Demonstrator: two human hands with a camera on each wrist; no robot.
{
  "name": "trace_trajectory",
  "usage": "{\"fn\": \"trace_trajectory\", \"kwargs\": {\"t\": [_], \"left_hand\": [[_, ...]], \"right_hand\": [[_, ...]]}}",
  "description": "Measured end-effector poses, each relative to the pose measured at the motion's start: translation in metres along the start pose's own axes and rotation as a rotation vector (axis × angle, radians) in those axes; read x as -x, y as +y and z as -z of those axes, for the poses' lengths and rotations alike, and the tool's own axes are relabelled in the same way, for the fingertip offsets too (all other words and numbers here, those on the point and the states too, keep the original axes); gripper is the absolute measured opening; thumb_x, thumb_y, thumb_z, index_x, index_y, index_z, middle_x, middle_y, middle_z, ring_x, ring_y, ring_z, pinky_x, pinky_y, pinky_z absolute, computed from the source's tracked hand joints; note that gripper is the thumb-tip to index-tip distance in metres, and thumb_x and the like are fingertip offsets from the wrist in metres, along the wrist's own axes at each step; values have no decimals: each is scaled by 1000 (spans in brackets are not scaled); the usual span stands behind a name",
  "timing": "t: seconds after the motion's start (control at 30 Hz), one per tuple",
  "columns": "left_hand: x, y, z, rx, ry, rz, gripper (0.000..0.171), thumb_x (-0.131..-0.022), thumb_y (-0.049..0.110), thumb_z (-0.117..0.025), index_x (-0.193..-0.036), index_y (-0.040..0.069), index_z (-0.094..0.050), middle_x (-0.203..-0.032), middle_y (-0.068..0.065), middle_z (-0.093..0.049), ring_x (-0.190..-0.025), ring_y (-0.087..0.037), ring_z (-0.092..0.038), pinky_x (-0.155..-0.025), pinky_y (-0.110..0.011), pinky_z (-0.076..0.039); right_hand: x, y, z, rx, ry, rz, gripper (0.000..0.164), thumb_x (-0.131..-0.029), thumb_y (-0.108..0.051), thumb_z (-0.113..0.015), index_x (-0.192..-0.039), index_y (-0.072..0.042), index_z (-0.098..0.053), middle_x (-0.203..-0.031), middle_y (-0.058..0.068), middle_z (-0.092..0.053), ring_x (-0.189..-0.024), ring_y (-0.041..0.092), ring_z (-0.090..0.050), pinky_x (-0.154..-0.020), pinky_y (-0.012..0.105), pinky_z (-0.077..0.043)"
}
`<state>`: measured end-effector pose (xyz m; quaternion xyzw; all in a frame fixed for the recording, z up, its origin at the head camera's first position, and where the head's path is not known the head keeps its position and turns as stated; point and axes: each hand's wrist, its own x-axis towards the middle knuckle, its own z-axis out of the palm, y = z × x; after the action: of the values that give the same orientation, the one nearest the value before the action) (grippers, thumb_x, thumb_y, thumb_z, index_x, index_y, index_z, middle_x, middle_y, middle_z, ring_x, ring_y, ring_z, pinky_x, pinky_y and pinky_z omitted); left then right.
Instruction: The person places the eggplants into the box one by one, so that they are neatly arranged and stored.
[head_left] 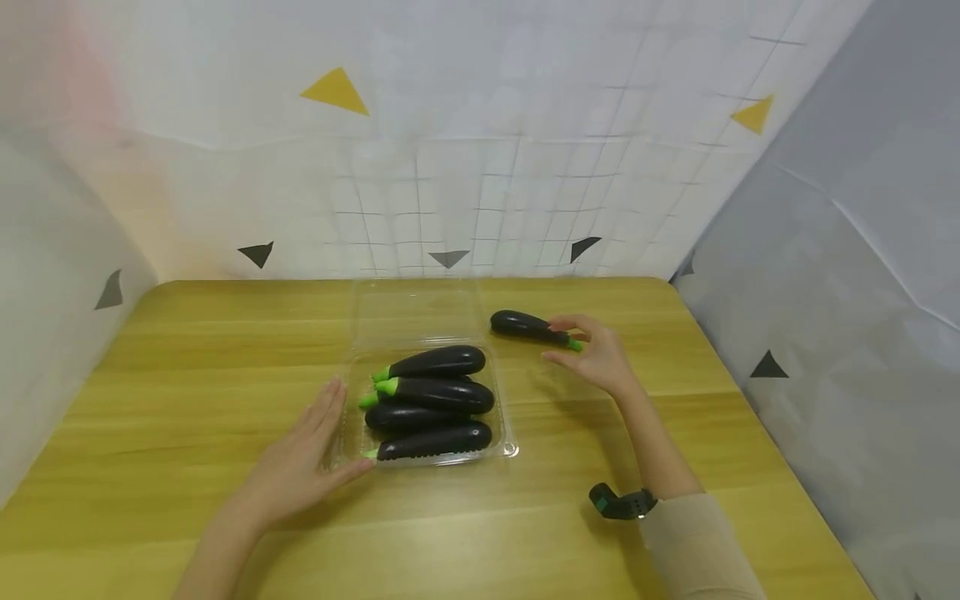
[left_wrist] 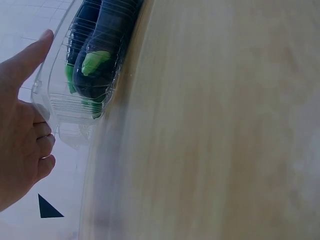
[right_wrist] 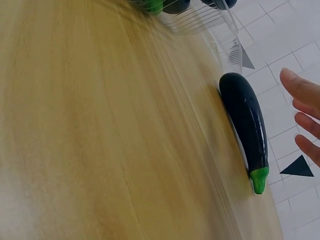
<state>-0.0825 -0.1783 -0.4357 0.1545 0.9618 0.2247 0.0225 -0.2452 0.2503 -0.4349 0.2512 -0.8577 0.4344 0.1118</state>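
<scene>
Head: glossy oblong eggplant (head_left: 523, 326) near right grip (head_left: 596, 356), contact unclear.

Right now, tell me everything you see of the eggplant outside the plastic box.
The eggplant is slim, slightly curved and blackish, its skin glossy, with one rounded end and a bright green stem cap at the other. It lies on the table, right of the open lid of the clear plastic box, stem pointing right in the head view. The right hand is by the stem end, but the right wrist view shows a gap, so only the table appears to touch it.
</scene>
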Motion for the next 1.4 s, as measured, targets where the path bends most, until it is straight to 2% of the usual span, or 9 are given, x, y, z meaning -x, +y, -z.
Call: {"fn": "trace_trajectory", "kwargs": {"t": [0.23,0.73,0.93,1.13,1.4], "left_hand": [[-3,-3,-2,4,-5,2,106,-84,67,-57,-156,12,-1,-161,-8,0,-143,-39,-14,-107,-60,-28],[-5,2,-2,3,-8,0,104,-85,68,-54,-155,12,-1,-161,-7,2,-144,-36,-13,-108,-58,-28],[-2,-2,-3,5,4,2,104,-85,67,-55,-155,10,-4,-162,-7,1,-145,-35,-12,-107,-59,-30],[-2,-1,-4,1,12,-2,103,-85,68,-54,-156,12,-4,-162,-6,1,-145,-34,-11,-107,-59,-29],[-4,2,-5,-1,12,-4,103,-86,67,-55,-156,13,-3,-162,-6,1,-144,-37,-14,-106,-59,-30]], "right_hand": [[-2,9,-2,3,-9,-61,52,-73,-16,-86,-118,-2,-64,-113,14,-68,-106,35,-61,-92,51,-50],[-10,12,-1,47,-8,-57,54,-71,-18,-87,-117,-2,-65,-113,12,-68,-107,33,-62,-90,48,-52],[-14,16,-6,33,-32,-89,55,-73,-23,-86,-120,-3,-64,-116,13,-67,-109,35,-61,-91,50,-51],[-15,26,-6,4,-39,-125,55,-74,-22,-85,-122,-7,-63,-118,13,-66,-111,31,-59,-96,49,-48],[-14,33,-2,32,-54,-137,59,-76,-25,-84,-125,-3,-60,-121,13,-65,-114,34,-57,-96,49,-48]]}}
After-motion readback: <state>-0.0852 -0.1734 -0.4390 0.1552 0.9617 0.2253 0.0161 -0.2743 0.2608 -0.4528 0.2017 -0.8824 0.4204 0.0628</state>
